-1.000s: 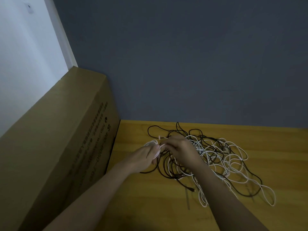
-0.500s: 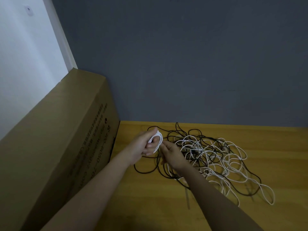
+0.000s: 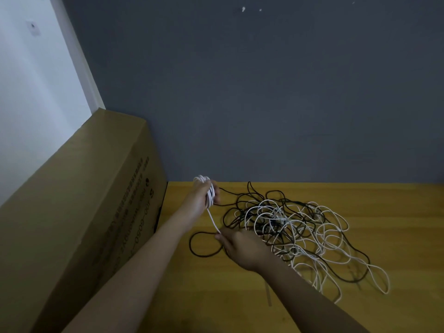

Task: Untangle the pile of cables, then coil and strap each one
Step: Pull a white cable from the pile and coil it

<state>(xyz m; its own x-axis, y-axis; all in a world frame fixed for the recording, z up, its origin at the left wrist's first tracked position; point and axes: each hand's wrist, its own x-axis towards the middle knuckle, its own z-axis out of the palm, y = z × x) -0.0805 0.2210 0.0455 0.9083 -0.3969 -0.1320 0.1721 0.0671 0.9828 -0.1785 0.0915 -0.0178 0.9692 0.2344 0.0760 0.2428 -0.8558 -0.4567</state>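
Cables: the tangled pile (image 3: 288, 234) lies on the tabletop (image 3: 396, 212) toward its back edge, black and white strands looped through each other.
Left fingers: my left hand (image 3: 203, 197) is curled round a small coil of white cable (image 3: 208, 192), held up near the back left corner of the tabletop.
Right fingers: my right hand (image 3: 240, 248) sits low at the pile's left edge and pinches the same white strand; the fingertips are partly hidden, so I judge the pinch from the taut line running up to the coil.
Change: a second ago both hands were together over the pile; since then the left has risen with the coil while the right has dropped toward the near side, drawing the strand straight.
Meaning: one white cable is being wound free; most of the pile is not yet sorted, and no strap shows.
Materials: thin round cords, smooth and limp; the white one is pale and glossy, the black ones matte; tabletop is yellow wood grain.
Surroundings: a cardboard box (image 3: 84, 224) stands against the left edge.
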